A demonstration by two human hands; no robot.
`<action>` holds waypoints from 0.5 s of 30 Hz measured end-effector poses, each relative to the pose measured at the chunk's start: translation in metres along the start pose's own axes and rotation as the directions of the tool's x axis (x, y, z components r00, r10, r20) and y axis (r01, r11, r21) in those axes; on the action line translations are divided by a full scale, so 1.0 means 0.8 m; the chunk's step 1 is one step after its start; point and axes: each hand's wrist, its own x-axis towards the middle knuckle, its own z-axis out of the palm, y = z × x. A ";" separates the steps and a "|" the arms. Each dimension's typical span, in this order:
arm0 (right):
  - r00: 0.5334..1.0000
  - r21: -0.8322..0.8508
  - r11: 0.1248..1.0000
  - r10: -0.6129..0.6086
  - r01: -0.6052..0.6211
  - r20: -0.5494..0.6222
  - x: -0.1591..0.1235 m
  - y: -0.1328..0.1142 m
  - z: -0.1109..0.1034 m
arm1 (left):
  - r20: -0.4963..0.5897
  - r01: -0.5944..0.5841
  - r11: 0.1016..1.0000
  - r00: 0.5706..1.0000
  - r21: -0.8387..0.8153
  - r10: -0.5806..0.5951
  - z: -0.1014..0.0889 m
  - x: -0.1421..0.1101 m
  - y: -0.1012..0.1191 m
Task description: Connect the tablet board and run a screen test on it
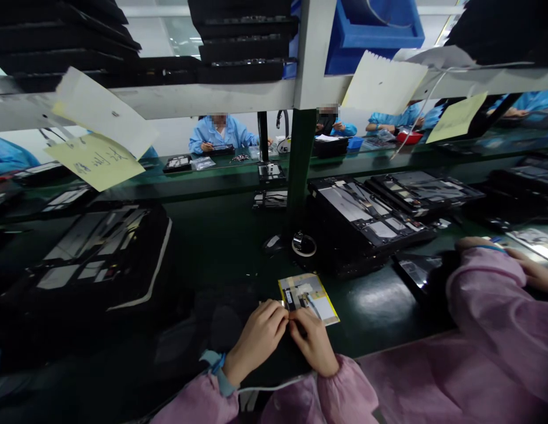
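Note:
My left hand (256, 338) and my right hand (313, 341) meet fingertip to fingertip just in front of me on the dark green bench (221, 247). Together they pinch something small between thumbs and fingers; it is too small to name. Right beyond the fingers lies a yellow sheet (308, 297) carrying small black and white parts. A blue wrist strap (217, 368) with a white cord sits on my left wrist. Both sleeves are pink.
A stack of black trays with open devices (371, 221) stands right of centre, and another device (97, 253) lies at left. A tape roll (304, 244) sits by the green post (298, 171). A co-worker's pink sleeve (490, 300) is close at right. People in blue work opposite.

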 end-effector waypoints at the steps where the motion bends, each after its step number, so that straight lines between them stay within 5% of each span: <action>1: 1.000 0.006 1.000 0.004 -0.004 0.003 0.000 0.000 0.000 | -0.002 0.005 1.000 1.000 -0.003 -0.005 0.001 0.000 0.000; 15: 0.996 0.023 0.998 -0.052 0.054 -0.070 -0.001 -0.006 -0.008 | 0.056 0.027 0.999 0.998 -0.043 -0.025 -0.008 -0.002 -0.002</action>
